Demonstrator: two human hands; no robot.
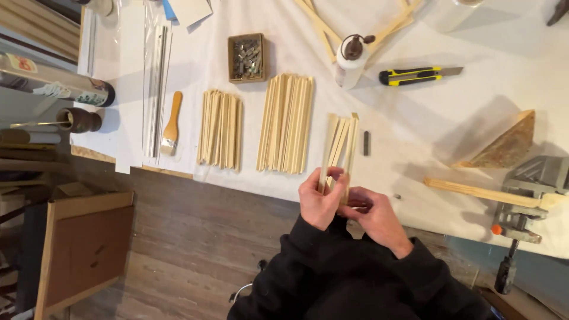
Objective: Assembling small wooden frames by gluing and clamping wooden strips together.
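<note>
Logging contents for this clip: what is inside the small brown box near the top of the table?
The small brown box holds a heap of small grey metal pieces, too small to identify. Whatever lies beneath the heap, including the box bottom, is covered.

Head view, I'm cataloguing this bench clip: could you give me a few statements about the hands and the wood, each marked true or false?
1. Both hands, left hand and right hand, grip a small bundle of wooden strips. True.
2. The utility knife lies inside the small box of metal pieces. False: it lies on the white table cover, right of the glue bottle.
3. Two separate piles of wooden strips, one and a larger one, lie left of the bundle. True.
4. The brush is in the right hand. False: it lies on the table.
</note>
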